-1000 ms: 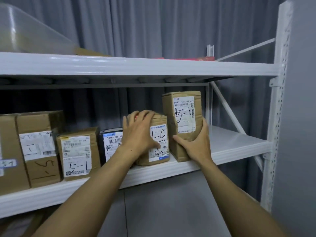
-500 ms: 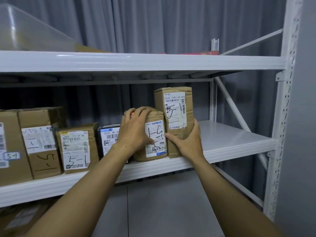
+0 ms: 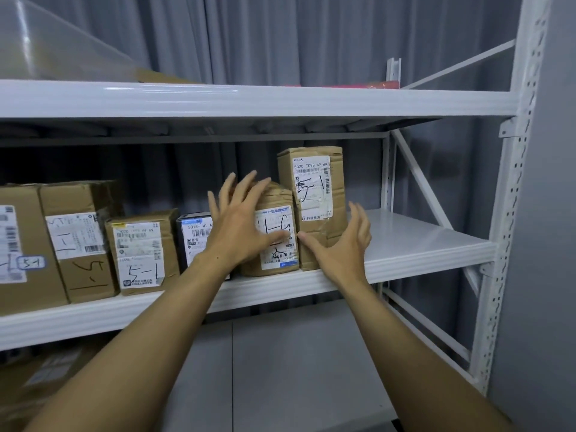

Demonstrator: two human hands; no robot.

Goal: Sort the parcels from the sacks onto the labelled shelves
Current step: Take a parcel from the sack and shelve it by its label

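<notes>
both hands up at the middle shelf [image 3: 420, 260], holding nothing. left hand [image 3: 240, 226] with fingers straight and fanned wide, palm toward the squat parcel [image 3: 274, 198] straight behind it. thumb lying across that parcel's white label. cannot tell whether touching or hovering just off it. right hand [image 3: 339, 247] likewise spread, fingers loosely bent and apart, cupped round empty air at the lower right corner of the tall parcel [image 3: 311, 194]. thumb tip close to its front face, contact unclear.

both parcels standing on end on the shelf, long axis upright, side by side and seemingly touching. tall one to the right of the left hand and just beyond the right thumb. labels facing out with handwritten marks, the tall one's reading as 5-1. just left of the left wrist, a black parcel [image 3: 194, 238] with a white label, then three more brown boxes [image 3: 140, 254] farther left along the same shelf.

looks like the placing step done or nearly so, with nothing gripping either parcel. with the pair directly ahead of the palms, best to draw straight back toward the body. a sideways sweep: risk of clipping the tall parcel, narrow at the base and likely easy to tip. right hand nearer that one, left hand nearer the squat one, for any steadying.
</notes>
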